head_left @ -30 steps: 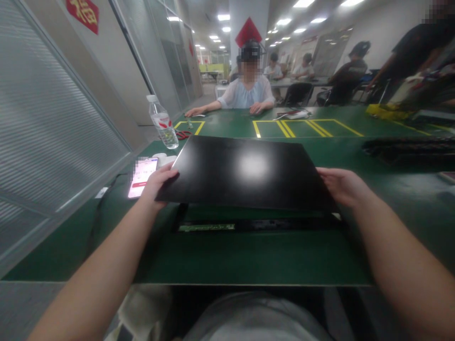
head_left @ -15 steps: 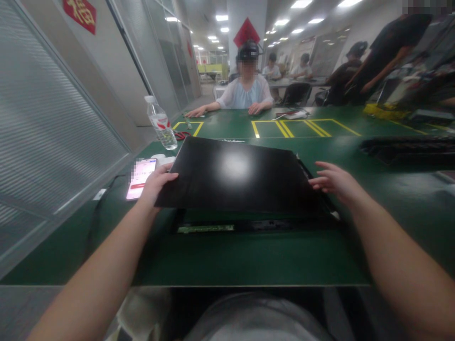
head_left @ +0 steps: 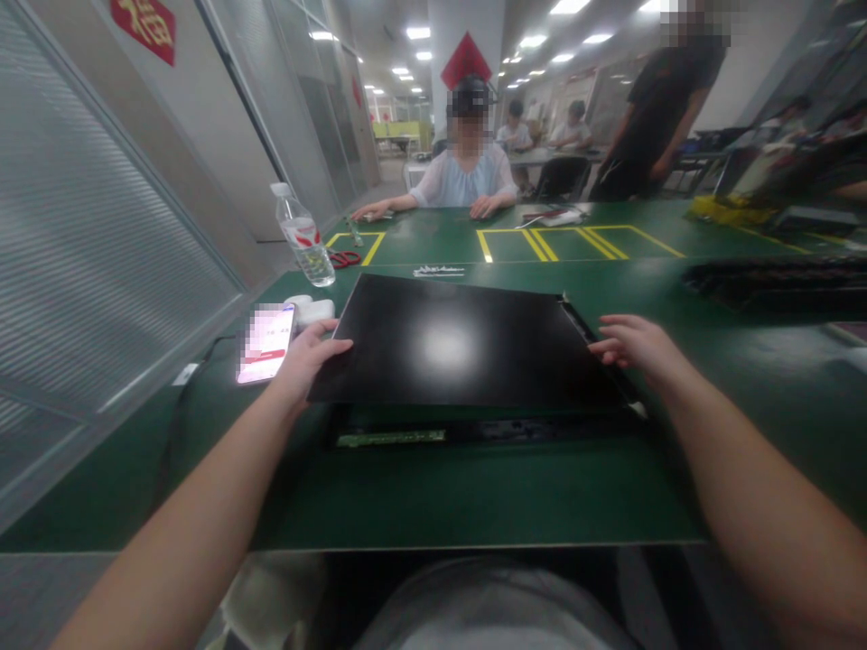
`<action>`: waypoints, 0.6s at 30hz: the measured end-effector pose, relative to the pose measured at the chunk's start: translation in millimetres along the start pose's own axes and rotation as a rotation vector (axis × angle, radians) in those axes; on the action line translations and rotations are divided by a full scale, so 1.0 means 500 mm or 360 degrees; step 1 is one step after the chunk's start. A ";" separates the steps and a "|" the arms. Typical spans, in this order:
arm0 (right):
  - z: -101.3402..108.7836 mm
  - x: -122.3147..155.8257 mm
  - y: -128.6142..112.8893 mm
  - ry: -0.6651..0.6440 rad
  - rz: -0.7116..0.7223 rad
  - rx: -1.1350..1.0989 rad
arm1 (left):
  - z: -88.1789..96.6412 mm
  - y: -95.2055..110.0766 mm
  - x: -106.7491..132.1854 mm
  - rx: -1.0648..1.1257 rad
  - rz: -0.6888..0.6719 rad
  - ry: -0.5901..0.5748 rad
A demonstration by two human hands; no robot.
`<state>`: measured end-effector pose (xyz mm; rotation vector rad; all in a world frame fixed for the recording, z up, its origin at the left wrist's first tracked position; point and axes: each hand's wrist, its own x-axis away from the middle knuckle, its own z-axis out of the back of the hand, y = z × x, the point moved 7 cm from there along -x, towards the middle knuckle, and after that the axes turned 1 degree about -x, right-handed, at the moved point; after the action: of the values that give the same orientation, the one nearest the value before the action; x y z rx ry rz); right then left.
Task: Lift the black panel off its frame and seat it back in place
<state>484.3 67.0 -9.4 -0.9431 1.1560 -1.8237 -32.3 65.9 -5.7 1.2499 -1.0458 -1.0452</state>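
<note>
A flat black display panel (head_left: 467, 352) lies tilted over a dark frame (head_left: 528, 430), its left side raised and a bright reflection on its face. My left hand (head_left: 312, 361) pinches the panel's left edge, thumb on top and fingers at the rim. At the right edge, my right hand (head_left: 637, 348) has its fingers apart, with the lower fingertips touching the edge. Along the frame's near side runs a green circuit strip (head_left: 391, 439). A pale piece of tape or tab (head_left: 635, 410) shows at the near right corner.
Left of the panel are a lit phone (head_left: 267, 343), a white case (head_left: 315, 312) and a water bottle (head_left: 304, 236). Red-handled scissors (head_left: 347, 259) lie behind. A person (head_left: 466, 171) sits across the green table (head_left: 474, 506). Dark long parts (head_left: 778, 284) lie at right.
The panel has come down a little toward the frame, its left side lower, with my left hand following. My right hand stays almost in place. A standing person in the background has moved left.
</note>
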 end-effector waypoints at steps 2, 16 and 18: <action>0.001 0.000 -0.002 0.0010 0.0010 0.0015 | -0.002 0.000 0.002 -0.0038 -0.0002 -0.0004; 0.011 0.012 -0.017 0.0131 0.0129 0.0191 | -0.013 -0.007 0.009 -0.0055 0.0023 -0.0030; 0.013 0.011 -0.016 0.0133 0.0146 0.0194 | -0.011 -0.007 0.008 -0.0059 0.0023 -0.0025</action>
<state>486.1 62.2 1.3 -0.7391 1.1063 -1.8514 -26.1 62.9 -9.4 1.2044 -1.0418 -1.0603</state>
